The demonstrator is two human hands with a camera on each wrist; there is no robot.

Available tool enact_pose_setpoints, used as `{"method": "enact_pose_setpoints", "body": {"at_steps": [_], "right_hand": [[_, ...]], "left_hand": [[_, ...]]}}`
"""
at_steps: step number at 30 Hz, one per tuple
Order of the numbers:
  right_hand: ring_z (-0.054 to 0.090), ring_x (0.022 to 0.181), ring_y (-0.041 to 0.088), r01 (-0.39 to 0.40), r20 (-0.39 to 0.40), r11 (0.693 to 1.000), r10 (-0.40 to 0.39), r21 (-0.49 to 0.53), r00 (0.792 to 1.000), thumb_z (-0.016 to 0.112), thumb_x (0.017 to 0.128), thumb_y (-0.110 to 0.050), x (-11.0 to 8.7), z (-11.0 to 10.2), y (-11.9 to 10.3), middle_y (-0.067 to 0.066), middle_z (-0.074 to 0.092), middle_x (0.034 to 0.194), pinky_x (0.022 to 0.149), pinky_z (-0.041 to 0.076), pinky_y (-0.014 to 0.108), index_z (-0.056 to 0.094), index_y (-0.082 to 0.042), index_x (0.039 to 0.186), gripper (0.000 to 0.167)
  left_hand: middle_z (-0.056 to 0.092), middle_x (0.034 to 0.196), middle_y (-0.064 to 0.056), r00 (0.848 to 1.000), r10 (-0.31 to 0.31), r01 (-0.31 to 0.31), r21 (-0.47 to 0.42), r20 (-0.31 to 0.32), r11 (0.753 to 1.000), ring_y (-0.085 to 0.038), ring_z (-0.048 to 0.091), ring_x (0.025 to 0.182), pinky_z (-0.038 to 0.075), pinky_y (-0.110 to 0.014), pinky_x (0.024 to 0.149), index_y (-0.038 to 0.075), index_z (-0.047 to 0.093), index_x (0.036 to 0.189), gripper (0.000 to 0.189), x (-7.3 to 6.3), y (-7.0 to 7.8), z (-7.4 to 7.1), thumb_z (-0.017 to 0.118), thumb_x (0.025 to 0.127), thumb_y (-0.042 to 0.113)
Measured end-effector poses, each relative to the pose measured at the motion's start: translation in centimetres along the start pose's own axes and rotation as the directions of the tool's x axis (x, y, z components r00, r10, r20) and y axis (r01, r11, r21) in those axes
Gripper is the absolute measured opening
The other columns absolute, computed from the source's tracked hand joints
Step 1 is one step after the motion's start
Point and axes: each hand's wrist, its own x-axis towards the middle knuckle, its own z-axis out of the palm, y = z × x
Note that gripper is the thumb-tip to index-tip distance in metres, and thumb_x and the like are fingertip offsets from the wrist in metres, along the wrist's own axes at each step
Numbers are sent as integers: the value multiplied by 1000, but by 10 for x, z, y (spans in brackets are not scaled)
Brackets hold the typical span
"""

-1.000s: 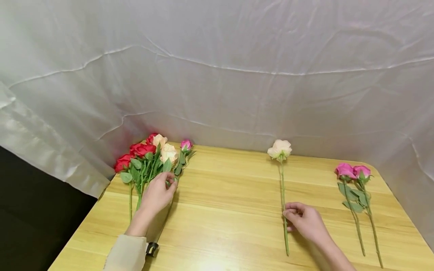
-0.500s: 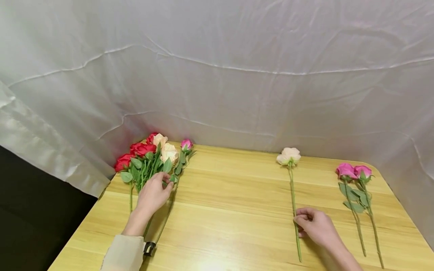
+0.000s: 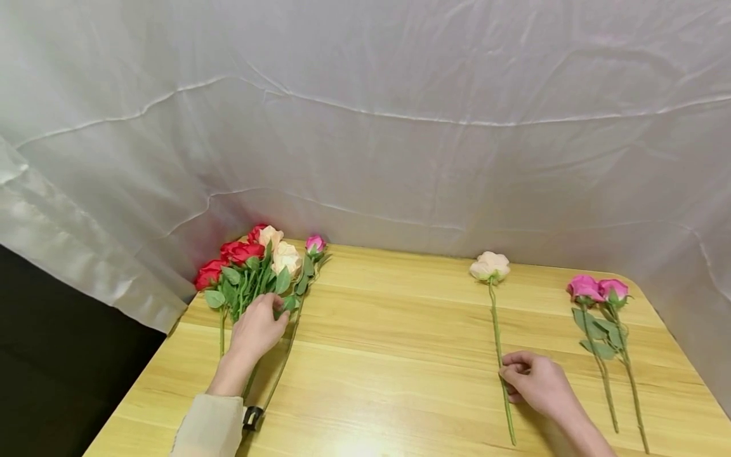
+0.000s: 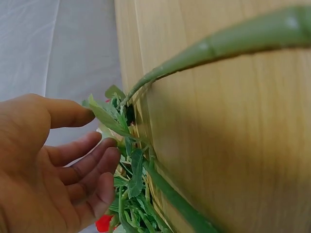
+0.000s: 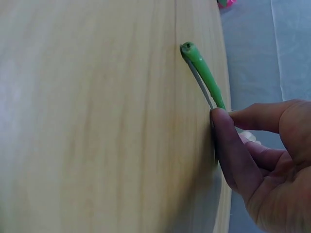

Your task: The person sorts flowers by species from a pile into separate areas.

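Note:
On the right half of the table, my right hand (image 3: 539, 384) pinches the lower stem of a cream rose (image 3: 489, 266), which lies with its bloom toward the back. In the right wrist view the green stem's cut end (image 5: 190, 51) sticks out past thumb and fingertips. At the left, my left hand (image 3: 259, 327) reaches over the stems of several red roses (image 3: 242, 252) and cream roses (image 3: 285, 259). Seen from the left wrist, its fingers (image 4: 82, 158) are loosely bent, with one fingertip right at a green leaf (image 4: 107, 116). A single pink rose (image 3: 315, 244) lies beside this bunch.
Two pink roses (image 3: 596, 290) with leafy stems lie near the table's right edge. A grey curtain (image 3: 400, 158) hangs along the back of the wooden table (image 3: 388, 330). A black strap (image 3: 252, 419) shows at the left wrist.
My right hand and the cream rose have shifted right and a little nearer, mostly in the first half second. My left hand has drawn back slightly toward the lower left.

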Motion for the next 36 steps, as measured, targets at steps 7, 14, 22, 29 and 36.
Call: {"method": "enact_pose_setpoints", "body": {"at_steps": [7,14,22,29,36], "right_hand": [[70,72,20,3,-11,1000,-3,-23,1000,65,97,-10,-2,-2,2,8,66,90,62,61,31,67,7,122,30],[71,73,20,9,-35,1000,-10,-27,999,71,97,-18,-4,-5,0,8,68,96,63,62,31,65,7,127,39],[68,83,15,99,-89,983,-113,-153,990,73,97,-24,-5,-9,-4,7,72,104,65,57,26,65,6,130,46],[70,80,17,112,-108,990,-121,-90,987,70,99,-23,-6,-9,-12,12,73,108,63,60,28,63,7,132,45],[71,81,17,128,-124,991,-132,-44,983,72,98,-23,-6,-1,-25,11,73,108,65,61,29,65,4,132,44]], "left_hand": [[65,117,-15,1000,3,-3,4,9,1000,-36,67,98,54,-56,78,3,66,122,30,0,-1,1,68,98,22],[67,106,-14,999,34,-34,-6,36,999,-31,67,89,55,-50,73,2,68,113,23,-1,-1,6,70,96,17],[69,95,-9,989,50,-50,0,136,999,-23,63,79,54,-43,68,3,70,106,19,4,3,10,70,97,20],[67,90,-2,980,22,-41,93,199,995,-20,59,72,47,-38,59,15,70,97,15,12,10,12,69,100,30],[49,66,0,973,31,-60,121,228,991,-17,44,58,33,-31,51,17,58,78,27,22,10,11,66,101,29]]}}
